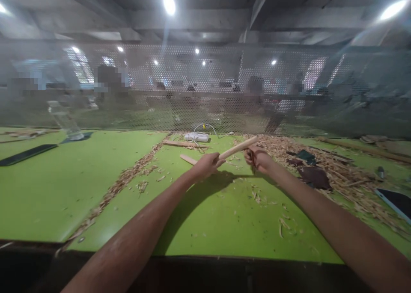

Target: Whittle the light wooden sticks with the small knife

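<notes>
My left hand (207, 165) is closed around a pale wooden stick (237, 148), which slants up to the right above the green table. Close to the stick's far end, my right hand (259, 158) is curled with its fingers pinched together. A thin brownish piece (253, 161) shows at those fingers, too small and dim to name. Whether the right fingers touch the stick is unclear. Another flat wooden strip (189, 159) shows just beyond my left hand, partly hidden by it.
Wood shavings (276, 149) heap at the right, with dark brown sheets (315, 177) on them. A phone (394, 202) lies at the right edge. A white power strip (197, 137) sits by the mesh screen (192, 96). A clear bottle (66, 119) stands at left; people are beyond the mesh.
</notes>
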`<state>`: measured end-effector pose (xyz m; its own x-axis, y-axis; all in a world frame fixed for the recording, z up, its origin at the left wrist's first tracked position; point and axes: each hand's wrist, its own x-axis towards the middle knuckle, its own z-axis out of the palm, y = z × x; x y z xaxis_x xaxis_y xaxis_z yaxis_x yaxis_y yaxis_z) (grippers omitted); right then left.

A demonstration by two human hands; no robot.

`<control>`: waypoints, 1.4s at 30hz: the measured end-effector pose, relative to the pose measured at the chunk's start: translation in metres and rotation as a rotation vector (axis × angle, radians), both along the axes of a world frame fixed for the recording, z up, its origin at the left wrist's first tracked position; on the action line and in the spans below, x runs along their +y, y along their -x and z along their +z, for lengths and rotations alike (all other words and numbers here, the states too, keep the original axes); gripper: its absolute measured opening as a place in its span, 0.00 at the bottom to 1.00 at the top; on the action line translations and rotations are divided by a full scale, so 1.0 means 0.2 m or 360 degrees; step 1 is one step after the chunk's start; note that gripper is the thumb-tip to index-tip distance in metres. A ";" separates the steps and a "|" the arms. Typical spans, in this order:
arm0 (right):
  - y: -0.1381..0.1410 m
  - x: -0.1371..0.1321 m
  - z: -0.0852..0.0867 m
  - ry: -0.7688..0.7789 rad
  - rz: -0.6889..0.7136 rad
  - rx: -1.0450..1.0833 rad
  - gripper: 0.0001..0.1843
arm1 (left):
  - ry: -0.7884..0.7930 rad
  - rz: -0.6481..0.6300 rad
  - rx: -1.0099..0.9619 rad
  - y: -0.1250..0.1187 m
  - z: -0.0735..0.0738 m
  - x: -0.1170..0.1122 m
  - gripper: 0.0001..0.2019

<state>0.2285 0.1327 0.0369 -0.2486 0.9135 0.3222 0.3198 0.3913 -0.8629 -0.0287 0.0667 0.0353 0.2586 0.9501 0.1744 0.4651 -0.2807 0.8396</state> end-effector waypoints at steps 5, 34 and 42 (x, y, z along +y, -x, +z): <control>-0.04 0.07 0.03 0.0147 -0.0095 0.0143 0.17 | 0.0350 -0.0199 -0.0346 0.03 -0.06 0.02 0.14; 0.16 -0.09 -0.02 -0.0839 -0.0249 -0.1206 0.18 | 0.0418 -0.0113 -0.0669 -0.04 -0.11 0.03 0.15; 0.15 -0.10 -0.05 -0.0803 -0.0191 -0.1283 0.21 | 0.0491 -0.0001 -0.0690 -0.05 -0.09 0.02 0.13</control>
